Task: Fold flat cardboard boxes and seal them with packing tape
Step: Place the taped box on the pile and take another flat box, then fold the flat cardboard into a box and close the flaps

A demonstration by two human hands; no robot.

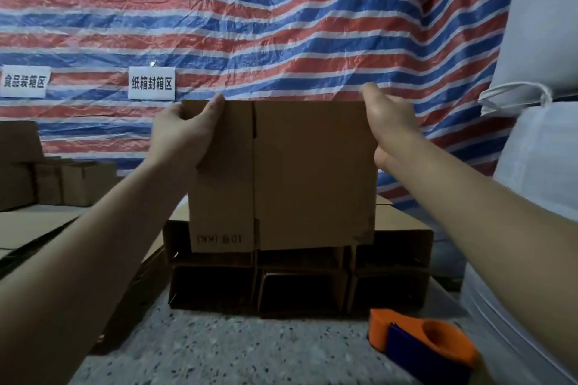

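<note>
One flat cardboard box [281,175], held up in the air in the middle, straight in front of the striped sheet [281,25]. Two hands on it: left hand [184,131] gripping the top left corner, thumb on the near side, other fingers wrapped behind and mostly hidden; right hand [391,125] gripping the top right edge, fingers curled round it, tips out of sight behind the card. Upside-down print near the bottom left corner of the box, hard to read. One orange and blue tape holder [422,347] down on the speckled floor [219,353], low on the right, its far end cut off by the frame. Open boxes [297,284] stacked low behind the held one, partly covered, too dark to count. Two white signs [151,83] on the sheet. More boxes [56,181] piled at the left, blurry. White sacks [544,150] at the right, cut off.
</note>
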